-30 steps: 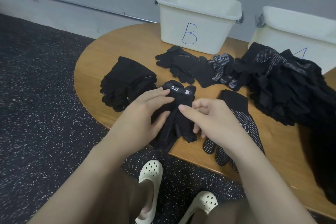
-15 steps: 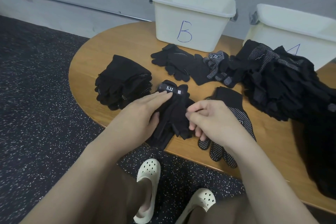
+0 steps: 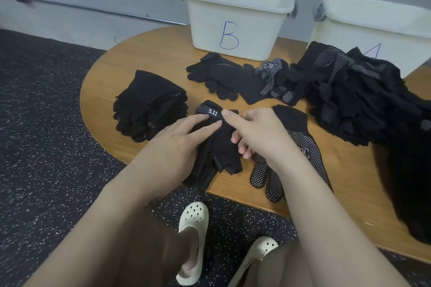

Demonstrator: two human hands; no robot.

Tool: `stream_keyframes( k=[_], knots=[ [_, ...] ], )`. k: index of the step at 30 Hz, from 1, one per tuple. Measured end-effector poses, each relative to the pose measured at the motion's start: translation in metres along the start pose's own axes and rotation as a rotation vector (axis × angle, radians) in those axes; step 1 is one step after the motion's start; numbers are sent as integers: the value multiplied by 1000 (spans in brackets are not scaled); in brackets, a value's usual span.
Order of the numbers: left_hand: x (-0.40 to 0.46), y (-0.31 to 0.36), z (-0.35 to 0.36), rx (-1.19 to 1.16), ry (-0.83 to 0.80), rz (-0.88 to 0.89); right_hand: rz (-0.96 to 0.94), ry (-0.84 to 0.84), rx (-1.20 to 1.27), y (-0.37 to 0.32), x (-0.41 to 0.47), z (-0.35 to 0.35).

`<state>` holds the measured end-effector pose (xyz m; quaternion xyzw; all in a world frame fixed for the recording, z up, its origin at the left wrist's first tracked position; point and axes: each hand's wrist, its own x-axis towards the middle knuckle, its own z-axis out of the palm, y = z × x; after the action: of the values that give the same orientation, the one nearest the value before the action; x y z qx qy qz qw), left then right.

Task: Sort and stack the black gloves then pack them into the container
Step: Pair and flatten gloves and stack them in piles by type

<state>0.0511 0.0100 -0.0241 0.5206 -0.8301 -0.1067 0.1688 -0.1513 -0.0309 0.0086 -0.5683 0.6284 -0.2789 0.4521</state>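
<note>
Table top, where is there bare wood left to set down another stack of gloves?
Bare wood lies left of bin B, behind the folded glove stack, and along the near edge right of the dotted glove. Smaller strip: between the stack and the loose gloves. The right side is crowded by the big glove heap.

Bare forearms here, no sleeves, no rings or watch on the left hand [image 3: 177,140] or the right hand [image 3: 258,133]. Down below, brown trousers [image 3: 149,261] and cream perforated clogs [image 3: 192,240], heels uncovered.
</note>
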Motion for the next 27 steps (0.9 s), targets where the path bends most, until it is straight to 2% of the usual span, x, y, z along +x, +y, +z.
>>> stream_keyframes(
  k=[4, 10, 13, 19, 24, 27],
  knots=[
    [-2, 4, 4, -41, 73, -24, -17, 15, -72, 2, 7, 0],
    [-2, 10, -7, -244, 198, -118, -19, -5, -124, 1, 13, 0],
    [1, 18, -5, -173, 99, -154, -36, -33, -148, 1, 13, -2],
    [9, 21, 7, 100, -61, -174, -212, -20, -303, -5, 5, -3],
    [15, 19, 9, 163, -143, -150, -173, -16, -321, -6, 7, 0],
    [14, 20, 9, 160, -118, -148, -168, 6, -313, -6, 6, 0]
  ],
)
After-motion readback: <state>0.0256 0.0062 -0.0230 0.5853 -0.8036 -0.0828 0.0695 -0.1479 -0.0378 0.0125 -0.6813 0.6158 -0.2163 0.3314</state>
